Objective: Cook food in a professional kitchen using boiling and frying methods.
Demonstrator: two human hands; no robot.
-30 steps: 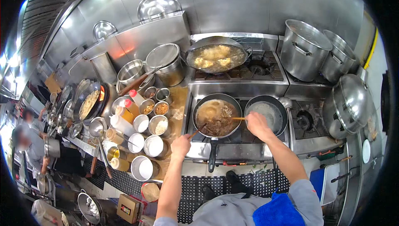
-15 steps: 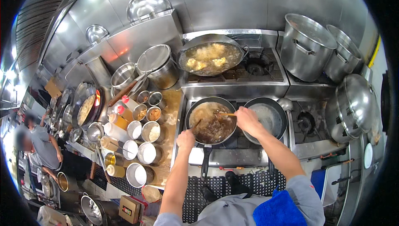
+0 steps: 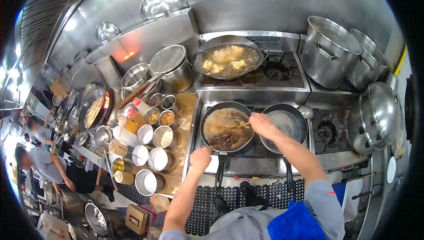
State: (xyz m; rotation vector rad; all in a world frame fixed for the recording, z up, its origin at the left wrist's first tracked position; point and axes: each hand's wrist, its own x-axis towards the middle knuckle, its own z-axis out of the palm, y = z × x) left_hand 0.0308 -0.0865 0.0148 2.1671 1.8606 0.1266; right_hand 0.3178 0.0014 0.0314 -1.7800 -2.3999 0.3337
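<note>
A: Which step are we doing here?

B: By our judgement, we are stirring. Our two hands are working over a frying pan (image 3: 203, 129), in which brown strips of food (image 3: 214, 137) are lying in a foamy brown liquid (image 3: 225, 117).

A: And where is this pan standing?

B: It is standing on the stove (image 3: 256, 163), just left of a second pan (image 3: 304, 125) that is containing a cloudy, pale liquid.

A: What are our hands gripping?

B: Our left hand (image 3: 201, 158) is holding a dark wooden stick (image 3: 223, 140) in a closed grip. Our right hand (image 3: 262, 124) is also closed, and it is gripping a lighter wooden stick (image 3: 242, 125). Both sticks are reaching inside the rim; their exact ends we are not seeing clearly.

A: So what is the next move calling for?

B: We are thinking that it is calling for low, gentle strokes, so that strips are separating and liquid is not spilling. The pan handle (image 3: 219, 171) is pointing toward us with no hand on it, so hard pushing is risking a shift of the pan. Also, our right forearm (image 3: 298, 151) is crossing above the second pan's near edge, so we are needing care there.
</note>
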